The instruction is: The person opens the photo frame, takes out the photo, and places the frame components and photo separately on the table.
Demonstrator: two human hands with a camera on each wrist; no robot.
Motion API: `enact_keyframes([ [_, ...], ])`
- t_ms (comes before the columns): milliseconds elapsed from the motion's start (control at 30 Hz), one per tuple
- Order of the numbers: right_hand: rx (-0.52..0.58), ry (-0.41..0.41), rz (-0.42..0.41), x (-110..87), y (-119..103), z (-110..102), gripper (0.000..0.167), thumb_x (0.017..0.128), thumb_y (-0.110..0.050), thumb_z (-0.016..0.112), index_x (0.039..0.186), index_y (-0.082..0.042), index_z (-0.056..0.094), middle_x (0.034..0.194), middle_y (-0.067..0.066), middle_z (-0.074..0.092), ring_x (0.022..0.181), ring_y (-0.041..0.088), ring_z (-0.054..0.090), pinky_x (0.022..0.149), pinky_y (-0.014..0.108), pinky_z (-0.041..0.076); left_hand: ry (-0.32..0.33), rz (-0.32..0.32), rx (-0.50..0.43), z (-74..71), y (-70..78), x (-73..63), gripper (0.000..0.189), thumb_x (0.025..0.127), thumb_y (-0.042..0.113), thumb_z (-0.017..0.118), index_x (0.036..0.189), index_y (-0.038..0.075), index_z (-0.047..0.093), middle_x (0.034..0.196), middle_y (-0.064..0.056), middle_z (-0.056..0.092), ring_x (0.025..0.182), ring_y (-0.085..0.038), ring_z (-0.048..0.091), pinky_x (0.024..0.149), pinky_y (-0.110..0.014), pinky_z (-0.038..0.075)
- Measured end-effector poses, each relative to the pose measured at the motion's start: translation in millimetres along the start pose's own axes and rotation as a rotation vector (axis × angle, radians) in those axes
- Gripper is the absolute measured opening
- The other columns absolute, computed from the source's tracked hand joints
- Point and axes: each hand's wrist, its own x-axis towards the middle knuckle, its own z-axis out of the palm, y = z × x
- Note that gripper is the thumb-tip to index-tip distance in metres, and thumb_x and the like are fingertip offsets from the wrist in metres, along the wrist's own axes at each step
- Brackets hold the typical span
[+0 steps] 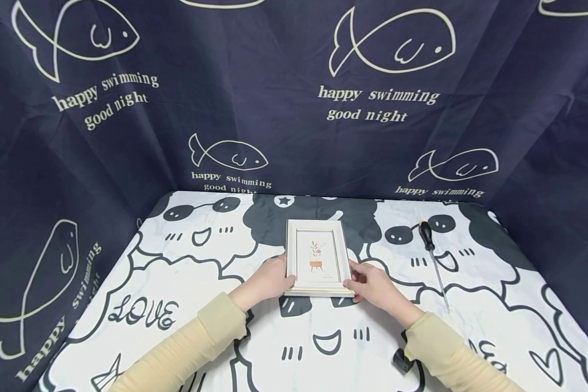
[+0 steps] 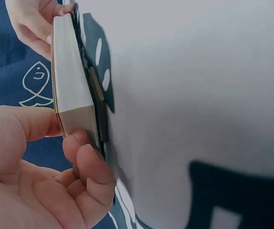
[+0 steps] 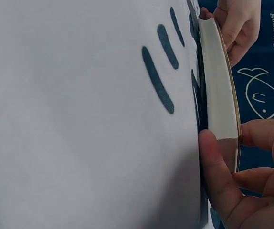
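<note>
A white picture frame (image 1: pixel 292 256) with a thin gold inner line faces up at the middle of the table, close over the cloth. Inside it is a small picture (image 1: pixel 316 256) of a plant in an orange pot. My left hand (image 1: pixel 270 279) grips its left side near the front corner, thumb on the front face and fingers at the edge. The right hand (image 1: pixel 372 284) holds the opposite side the same way. Both wrist views show the frame's pale side edge (image 2: pixel 72 67) between thumb and fingers, with a dark backing (image 3: pixel 202 90) along its underside.
To the right lies a screwdriver (image 1: pixel 427 237) with a black handle and a long metal shaft. A small black object (image 1: pixel 402 360) sits beside the right sleeve. The table has a black-and-white cartoon cloth (image 1: pixel 196 321); a navy fish-print curtain (image 1: pixel 294 109) rises behind it.
</note>
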Motion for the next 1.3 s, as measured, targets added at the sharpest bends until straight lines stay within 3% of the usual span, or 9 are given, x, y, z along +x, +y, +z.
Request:
enact_keyframes([
  [167, 0.007, -0.001, 0.007, 0.3, -2, -1, 0.058, 0.085, -0.008, 0.067, 0.133, 0.014, 0.043, 0.083, 0.009, 0.049, 0.061, 0.013, 0.06, 0.049, 0.023, 0.053, 0.006, 0.001, 0.016, -1.7, 0.2, 0.5, 0.057, 0.089, 0.016, 0.056, 0.139, -0.005, 0.039, 0.129, -0.023, 0.055, 0.078, -0.018, 0.057, 0.055, -0.025, 0.045],
  [333, 0.011, -0.006, -0.003, 0.1, -5, -4, 0.058, 0.085, -0.008, 0.066, 0.133, 0.014, 0.042, 0.082, 0.009, 0.051, 0.056, 0.015, 0.062, 0.049, 0.024, 0.053, 0.011, 0.006, 0.001, -2.8, 0.3, 0.2, 0.058, 0.089, 0.016, 0.056, 0.139, -0.007, 0.038, 0.128, -0.024, 0.055, 0.077, -0.018, 0.057, 0.055, -0.026, 0.044],
  [533, 0.022, -0.008, -0.002, 0.3, -8, -6, 0.058, 0.086, -0.008, 0.066, 0.134, 0.014, 0.041, 0.082, 0.009, 0.052, 0.055, 0.017, 0.062, 0.049, 0.026, 0.053, 0.013, -0.001, -0.03, -5.1, 1.5, -0.4, 0.054, 0.088, 0.015, 0.056, 0.135, -0.008, 0.042, 0.105, -0.019, 0.064, 0.053, -0.013, 0.051, 0.043, -0.026, 0.04],
  [667, 0.021, -0.002, -0.006, 0.3, -9, -6, 0.059, 0.086, -0.01, 0.067, 0.133, 0.013, 0.042, 0.082, 0.008, 0.051, 0.056, 0.016, 0.063, 0.049, 0.025, 0.053, 0.009, -0.013, -0.035, -7.8, 1.9, -1.4, 0.054, 0.088, 0.015, 0.056, 0.134, -0.009, 0.042, 0.091, -0.014, 0.065, 0.048, -0.012, 0.048, 0.04, -0.025, 0.037],
  [933, 0.032, 0.0, -0.045, 2.5, -14, 0, 0.057, 0.084, -0.007, 0.068, 0.13, 0.016, 0.044, 0.08, 0.008, 0.049, 0.055, 0.014, 0.061, 0.047, 0.025, 0.053, 0.01, -0.019, -0.018, -10.2, -5.5, -5.9, 0.056, 0.087, 0.015, 0.055, 0.137, -0.007, 0.041, 0.11, -0.019, 0.065, 0.061, -0.012, 0.055, 0.051, -0.024, 0.044],
  [1300, -0.003, -0.006, -0.096, 5.6, -29, 17, 0.056, 0.083, -0.007, 0.069, 0.13, 0.014, 0.046, 0.077, 0.005, 0.048, 0.05, 0.012, 0.061, 0.045, 0.025, 0.051, 0.048, -0.026, -0.003, -17.2, -23.6, -18.1, 0.053, 0.087, 0.016, 0.056, 0.133, -0.007, 0.044, 0.107, -0.02, 0.066, 0.067, -0.013, 0.058, 0.056, -0.025, 0.048],
])
